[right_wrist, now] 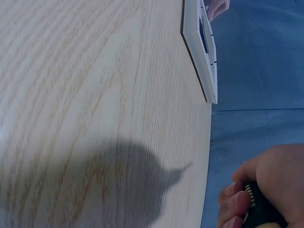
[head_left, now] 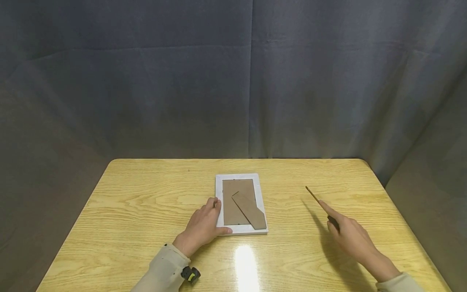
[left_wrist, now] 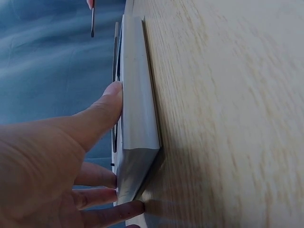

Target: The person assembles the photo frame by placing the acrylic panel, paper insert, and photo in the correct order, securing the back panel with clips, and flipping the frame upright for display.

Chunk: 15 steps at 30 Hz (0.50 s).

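A white picture frame (head_left: 241, 232) lies face down on the wooden table, its brown backboard (head_left: 230, 211) upward. The backboard's stand leg (head_left: 251, 211) slants toward the frame's near right corner. My left hand (head_left: 202, 223) holds the frame at its near left corner, thumb on the near edge and fingers along the left side. Off to the right, my right hand (head_left: 352, 239) grips a screwdriver (right_wrist: 259, 209) above the table, apart from the frame. Its handle is black with yellow, mostly covered by my fingers; the thin shaft points forward and left.
The wooden table (head_left: 146, 194) has rounded far corners. A dark grey curtain (head_left: 182, 101) hangs behind it and along both sides. A black band with a yellow mark (head_left: 191, 275) is at my left sleeve. Light glares off the tabletop in front of the frame.
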### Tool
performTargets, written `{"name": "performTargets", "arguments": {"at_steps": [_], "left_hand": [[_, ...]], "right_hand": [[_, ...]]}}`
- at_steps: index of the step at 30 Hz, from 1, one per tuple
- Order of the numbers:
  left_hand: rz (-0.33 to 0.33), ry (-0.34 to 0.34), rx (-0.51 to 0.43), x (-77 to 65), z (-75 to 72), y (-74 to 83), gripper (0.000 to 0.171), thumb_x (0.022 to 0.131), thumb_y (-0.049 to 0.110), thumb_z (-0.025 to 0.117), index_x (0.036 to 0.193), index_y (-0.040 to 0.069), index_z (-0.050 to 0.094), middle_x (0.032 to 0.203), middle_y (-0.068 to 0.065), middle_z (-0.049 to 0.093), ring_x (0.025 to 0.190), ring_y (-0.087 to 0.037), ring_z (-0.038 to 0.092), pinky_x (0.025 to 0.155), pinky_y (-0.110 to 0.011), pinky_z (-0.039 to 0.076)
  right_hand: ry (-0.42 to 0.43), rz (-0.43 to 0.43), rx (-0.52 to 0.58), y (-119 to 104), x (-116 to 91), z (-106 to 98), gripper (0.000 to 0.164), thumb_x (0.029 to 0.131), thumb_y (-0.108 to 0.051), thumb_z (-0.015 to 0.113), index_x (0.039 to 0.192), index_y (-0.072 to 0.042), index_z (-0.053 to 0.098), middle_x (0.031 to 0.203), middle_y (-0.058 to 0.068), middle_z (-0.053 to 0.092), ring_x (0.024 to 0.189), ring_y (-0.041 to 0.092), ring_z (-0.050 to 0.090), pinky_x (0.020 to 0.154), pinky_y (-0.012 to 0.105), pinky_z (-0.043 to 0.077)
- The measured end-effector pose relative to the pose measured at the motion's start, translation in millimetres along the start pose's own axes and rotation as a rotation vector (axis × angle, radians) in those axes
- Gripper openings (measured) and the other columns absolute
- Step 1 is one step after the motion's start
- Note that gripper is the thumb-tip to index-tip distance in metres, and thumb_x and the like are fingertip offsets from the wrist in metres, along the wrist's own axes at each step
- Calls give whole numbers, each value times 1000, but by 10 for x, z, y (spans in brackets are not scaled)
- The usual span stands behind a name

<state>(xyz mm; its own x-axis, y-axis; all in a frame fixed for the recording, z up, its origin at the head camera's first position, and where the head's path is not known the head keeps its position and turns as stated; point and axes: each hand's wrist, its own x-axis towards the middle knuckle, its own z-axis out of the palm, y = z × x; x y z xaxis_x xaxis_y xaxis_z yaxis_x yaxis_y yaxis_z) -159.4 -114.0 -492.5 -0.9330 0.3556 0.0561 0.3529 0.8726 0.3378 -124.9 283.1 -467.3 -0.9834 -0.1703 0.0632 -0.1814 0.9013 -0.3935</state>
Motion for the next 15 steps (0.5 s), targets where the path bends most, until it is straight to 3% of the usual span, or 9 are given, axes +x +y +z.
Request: {"name": "performTargets", "arguments": {"at_steps": [8,15], "left_hand": [[-6,-10,1,4,-11,10,98,66,57,72,135,-8,47,136,-23,44,101,-31,57,75,-43,50],[-14,-22,-5,7,-18,14,97,67,57,72,135,-8,47,137,-24,43,105,-33,56,78,-45,50]], "right_hand": [[-3,-25,-12,-69,7,15,59,92,-13,54,148,-21,38,57,-5,38,41,4,24,38,22,28],[-11,-51,0,-165,10,30,57,93,-13,52,147,-22,38,52,-7,35,40,3,22,37,19,25]]}}
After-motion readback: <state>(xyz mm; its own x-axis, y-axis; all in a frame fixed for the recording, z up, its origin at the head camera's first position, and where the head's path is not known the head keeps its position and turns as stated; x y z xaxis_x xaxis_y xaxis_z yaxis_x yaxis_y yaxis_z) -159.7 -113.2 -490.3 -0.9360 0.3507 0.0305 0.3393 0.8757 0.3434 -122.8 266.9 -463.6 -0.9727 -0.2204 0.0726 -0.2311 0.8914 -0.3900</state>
